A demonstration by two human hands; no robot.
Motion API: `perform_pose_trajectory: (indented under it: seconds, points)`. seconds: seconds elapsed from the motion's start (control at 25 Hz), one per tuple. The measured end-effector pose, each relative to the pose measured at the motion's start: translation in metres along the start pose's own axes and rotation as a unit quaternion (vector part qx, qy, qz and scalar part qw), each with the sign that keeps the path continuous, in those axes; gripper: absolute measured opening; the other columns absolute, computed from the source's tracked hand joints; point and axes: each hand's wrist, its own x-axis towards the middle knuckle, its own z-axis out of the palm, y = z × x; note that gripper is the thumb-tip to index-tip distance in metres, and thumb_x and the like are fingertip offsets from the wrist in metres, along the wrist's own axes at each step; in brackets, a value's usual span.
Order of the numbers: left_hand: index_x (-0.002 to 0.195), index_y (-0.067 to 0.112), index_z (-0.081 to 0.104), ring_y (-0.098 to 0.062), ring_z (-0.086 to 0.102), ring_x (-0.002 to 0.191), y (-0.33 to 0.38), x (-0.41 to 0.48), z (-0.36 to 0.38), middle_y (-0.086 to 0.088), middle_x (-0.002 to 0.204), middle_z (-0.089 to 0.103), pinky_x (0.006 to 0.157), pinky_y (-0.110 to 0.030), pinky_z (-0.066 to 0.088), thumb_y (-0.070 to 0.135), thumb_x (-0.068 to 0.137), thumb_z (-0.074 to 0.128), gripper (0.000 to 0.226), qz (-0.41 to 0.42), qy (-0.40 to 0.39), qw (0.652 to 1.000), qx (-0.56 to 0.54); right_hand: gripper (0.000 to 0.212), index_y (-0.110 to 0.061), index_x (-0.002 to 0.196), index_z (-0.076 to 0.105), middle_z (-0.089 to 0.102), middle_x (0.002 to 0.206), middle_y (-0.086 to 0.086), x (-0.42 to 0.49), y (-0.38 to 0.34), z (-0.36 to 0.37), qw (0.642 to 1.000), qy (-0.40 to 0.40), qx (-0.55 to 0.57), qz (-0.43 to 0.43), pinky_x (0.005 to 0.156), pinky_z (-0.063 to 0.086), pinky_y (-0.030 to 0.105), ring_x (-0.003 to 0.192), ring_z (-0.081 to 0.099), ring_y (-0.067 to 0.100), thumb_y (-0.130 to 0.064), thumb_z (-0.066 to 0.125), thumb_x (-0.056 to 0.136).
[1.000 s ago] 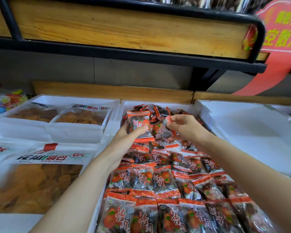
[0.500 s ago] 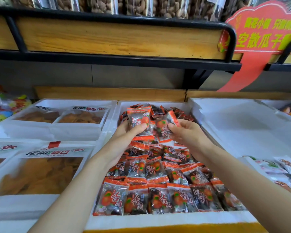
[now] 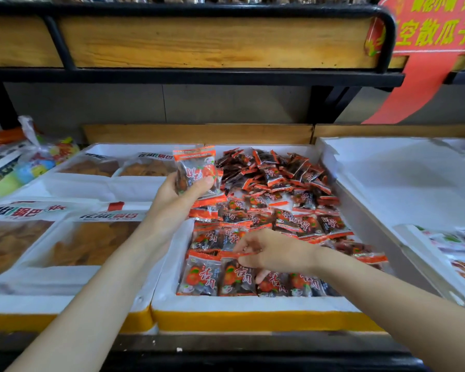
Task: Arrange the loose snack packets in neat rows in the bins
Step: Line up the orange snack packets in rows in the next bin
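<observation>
Orange-topped packets (image 3: 279,183), red script unreadable: left hand (image 3: 173,198) grips stack (image 3: 196,167), right hand (image 3: 275,253) pinches front-row packet (image 3: 236,276)

- A dark shelf (image 3: 253,342) is carrying white foam bins packed side by side, walls touching.
- The middle bin (image 3: 226,304) is sitting at the front edge, holding red snack packets (image 3: 279,200).
- The left front bin (image 3: 65,296) and left back bin (image 3: 105,186) are holding bags of brown crisps (image 3: 91,242).
- The right bin (image 3: 387,183) is sitting against the middle one.
- A bag of colourful sweets (image 3: 46,157) is resting at the far left.
- A wooden board (image 3: 199,133) is running behind the bins.
</observation>
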Motion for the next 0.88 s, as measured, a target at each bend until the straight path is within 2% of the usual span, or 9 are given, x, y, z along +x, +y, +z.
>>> perform_pose_trajectory:
  seconds: [0.08, 0.12, 0.2, 0.28, 0.36, 0.52, 0.68, 0.76, 0.88]
  points:
    - [0.120, 0.020, 0.060, -0.012, 0.069, 0.094, -0.001, -0.005, 0.001, 0.002, 0.105, 0.073, 0.083, -0.026, 0.051, 0.027, 0.089, 0.065, 0.032, -0.001, -0.008, 1.000, -0.005, 0.020, -0.016, 0.115, 0.054, 0.045, 0.079, -0.011, 0.000, -0.003, 0.007, 0.999, 0.029, -0.033, -0.006, 0.055, 0.042, 0.008, 0.057, 0.059, 0.002, -0.023, 0.051, 0.097]
    - [0.118, 0.020, 0.060, -0.012, 0.068, 0.094, -0.002, -0.007, 0.002, 0.004, 0.102, 0.073, 0.083, -0.026, 0.051, 0.026, 0.089, 0.064, 0.030, -0.002, -0.009, 1.000, -0.008, 0.023, -0.014, 0.117, 0.053, 0.046, 0.077, -0.012, -0.002, -0.004, 0.009, 0.997, 0.043, -0.063, -0.016, 0.048, 0.037, 0.007, 0.058, 0.057, 0.000, -0.024, 0.052, 0.096]
    - [0.115, 0.020, 0.061, -0.011, 0.068, 0.091, -0.004, -0.011, 0.005, 0.007, 0.096, 0.073, 0.082, -0.026, 0.051, 0.026, 0.088, 0.065, 0.027, -0.009, -0.011, 1.000, -0.017, 0.027, -0.014, 0.118, 0.055, 0.052, 0.082, -0.011, -0.004, -0.002, 0.013, 0.989, 0.075, -0.121, -0.047, 0.053, 0.035, 0.007, 0.070, 0.053, 0.003, -0.027, 0.054, 0.095]
    - [0.114, 0.021, 0.062, -0.009, 0.070, 0.087, -0.007, -0.015, 0.008, 0.007, 0.094, 0.074, 0.078, -0.026, 0.052, 0.028, 0.087, 0.065, 0.028, -0.020, -0.025, 0.999, -0.024, 0.032, -0.016, 0.122, 0.054, 0.054, 0.101, -0.008, -0.005, 0.004, 0.016, 0.982, 0.111, -0.133, -0.076, 0.068, 0.037, 0.009, 0.088, 0.050, 0.005, -0.028, 0.058, 0.093]
    - [0.116, 0.020, 0.063, -0.012, 0.072, 0.089, -0.012, -0.020, 0.009, 0.003, 0.098, 0.075, 0.081, -0.031, 0.054, 0.032, 0.082, 0.072, 0.037, -0.036, -0.037, 0.998, -0.027, 0.037, -0.017, 0.128, 0.047, 0.054, 0.112, -0.007, -0.007, 0.006, 0.019, 0.980, 0.163, -0.053, -0.103, 0.077, 0.040, 0.010, 0.094, 0.050, 0.004, -0.025, 0.056, 0.093]
    - [0.111, 0.025, 0.064, -0.020, 0.070, 0.101, -0.028, -0.029, 0.016, 0.001, 0.103, 0.074, 0.099, -0.047, 0.049, 0.043, 0.060, 0.084, 0.058, -0.062, -0.032, 0.997, 0.041, 0.024, -0.019, 0.119, 0.044, 0.055, 0.104, -0.009, -0.021, -0.007, 0.014, 0.928, 0.271, 0.194, -0.167, 0.076, 0.052, 0.021, 0.090, 0.061, 0.007, -0.029, 0.045, 0.097]
    - [0.118, 0.024, 0.062, -0.009, 0.068, 0.100, -0.039, -0.037, 0.027, 0.005, 0.107, 0.072, 0.096, -0.037, 0.052, 0.029, 0.069, 0.085, 0.054, -0.044, -0.051, 0.991, 0.113, 0.033, -0.016, 0.115, 0.047, 0.059, 0.099, -0.002, -0.024, -0.007, 0.013, 0.940, 0.249, 0.189, -0.137, 0.078, 0.056, 0.031, 0.085, 0.064, 0.011, -0.038, 0.053, 0.092]
    - [0.119, 0.026, 0.060, -0.006, 0.066, 0.100, -0.040, -0.040, 0.030, 0.007, 0.109, 0.071, 0.095, -0.034, 0.052, 0.043, 0.060, 0.085, 0.067, -0.039, -0.054, 0.989, 0.134, 0.031, -0.008, 0.101, 0.054, 0.060, 0.085, 0.003, -0.021, -0.004, 0.013, 0.942, 0.245, 0.192, -0.128, 0.079, 0.056, 0.043, 0.077, 0.063, 0.016, -0.037, 0.058, 0.090]
    - [0.123, 0.028, 0.055, -0.005, 0.060, 0.111, -0.039, -0.044, 0.031, 0.011, 0.116, 0.066, 0.104, -0.036, 0.044, 0.070, 0.061, 0.073, 0.077, -0.047, -0.077, 0.990, 0.106, 0.019, -0.009, 0.088, 0.058, 0.058, 0.061, -0.008, -0.022, 0.000, 0.008, 0.927, 0.215, 0.283, -0.119, 0.069, 0.058, 0.030, 0.057, 0.057, 0.005, -0.027, 0.057, 0.093]
